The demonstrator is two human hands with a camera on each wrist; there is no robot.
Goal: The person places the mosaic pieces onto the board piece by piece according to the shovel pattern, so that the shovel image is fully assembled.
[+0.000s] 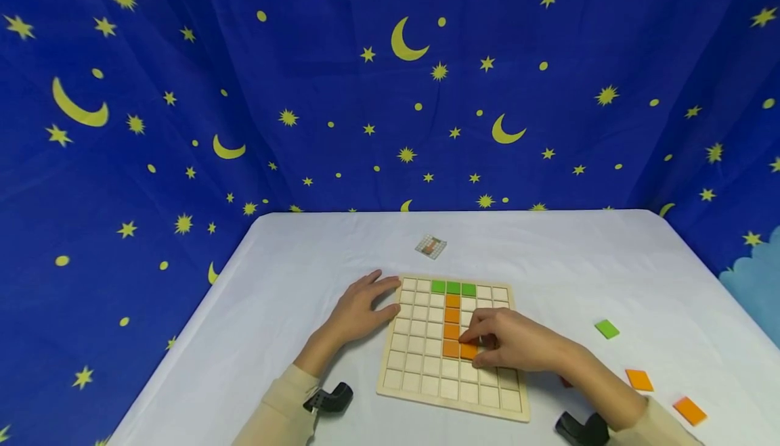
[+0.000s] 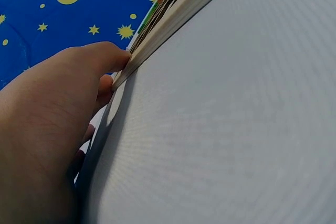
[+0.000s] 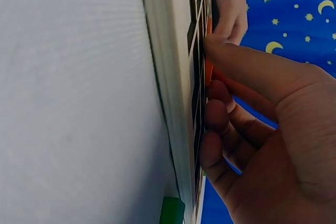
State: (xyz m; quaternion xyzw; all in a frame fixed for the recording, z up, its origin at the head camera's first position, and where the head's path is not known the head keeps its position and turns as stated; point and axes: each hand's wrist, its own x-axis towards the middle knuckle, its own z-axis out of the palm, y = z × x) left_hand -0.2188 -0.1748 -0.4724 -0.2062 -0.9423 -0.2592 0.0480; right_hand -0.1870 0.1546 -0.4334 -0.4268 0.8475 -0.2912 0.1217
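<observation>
Head view: right hand (image 1: 518, 342) pinches an orange tile (image 1: 468, 352) on the gridded board (image 1: 447, 388), beside the orange column's (image 1: 451, 331) foot.
Left hand (image 1: 361, 307), fingers extended, touches the board's edge; placing appears underway, the next move likely calling for squaring the tile, then release.

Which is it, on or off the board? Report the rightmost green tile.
Off: the green tile lies on the white cloth, apart from the board.
</observation>
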